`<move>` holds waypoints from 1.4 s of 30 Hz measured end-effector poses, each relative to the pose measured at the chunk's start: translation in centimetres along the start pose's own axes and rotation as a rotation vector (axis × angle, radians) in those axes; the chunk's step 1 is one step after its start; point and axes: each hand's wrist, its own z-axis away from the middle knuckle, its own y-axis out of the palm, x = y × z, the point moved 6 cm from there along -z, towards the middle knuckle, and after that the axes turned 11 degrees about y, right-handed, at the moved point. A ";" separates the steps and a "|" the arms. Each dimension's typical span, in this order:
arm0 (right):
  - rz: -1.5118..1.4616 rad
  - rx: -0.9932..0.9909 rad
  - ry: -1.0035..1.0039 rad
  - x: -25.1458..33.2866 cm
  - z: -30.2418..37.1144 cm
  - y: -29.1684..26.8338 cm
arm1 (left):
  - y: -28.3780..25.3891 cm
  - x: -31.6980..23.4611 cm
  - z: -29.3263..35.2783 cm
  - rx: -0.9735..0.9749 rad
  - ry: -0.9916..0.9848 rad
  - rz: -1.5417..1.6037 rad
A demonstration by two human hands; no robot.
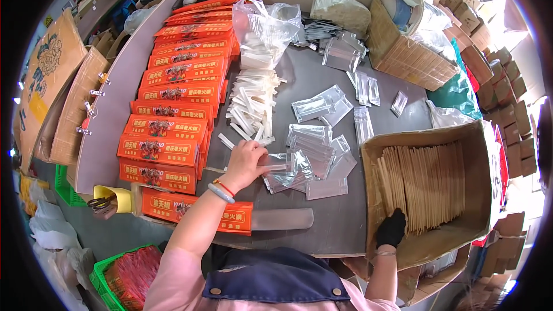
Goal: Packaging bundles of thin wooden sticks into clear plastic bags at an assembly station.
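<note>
- Head view, left hand [245, 164]: bare, fingers clamped on the near-left end of a clear packet [279, 167] at the edge of the clear packet pile [327, 187], mid-table [345, 227].
- Head view, right hand [391, 228]: black glove, down inside the cardboard box [432, 251], at the near-left ends of the wooden sticks [426, 184]. Can't tell if the fingers are closed on any; ends hidden.
- Head view, front edge: one red sleeve [230, 217] lies flat under the left forearm, a translucent strip [285, 219] sticking out past its right end. Can't tell if the strip is inside or underneath. Reads as the unit in progress, not finished.
- Head view, done: overlapping red stack [178, 98] fills the left side, laid in a neat column. Could be finished units or blank stock; can't confirm contents from here.
- Head view, left: plenty, I'd say. Sticks fill much of the box, loose clear packets spread across the middle, white paper strips [250, 106] heaped beside the red stack, more in the open plastic bag [271, 17].
- My call: mid-run, no supply close to running out.
</note>
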 end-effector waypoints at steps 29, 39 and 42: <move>-0.640 0.443 -0.878 13.1 11.7 3.6 | -1.2 -9.5 9.9 0.165 0.010 0.041; -0.397 0.156 -1.262 16.5 14.9 -1.3 | -2.0 -10.2 6.9 0.539 0.270 -0.004; -0.473 0.089 -1.098 14.1 11.9 -3.1 | -7.7 -4.9 4.9 0.330 0.241 0.121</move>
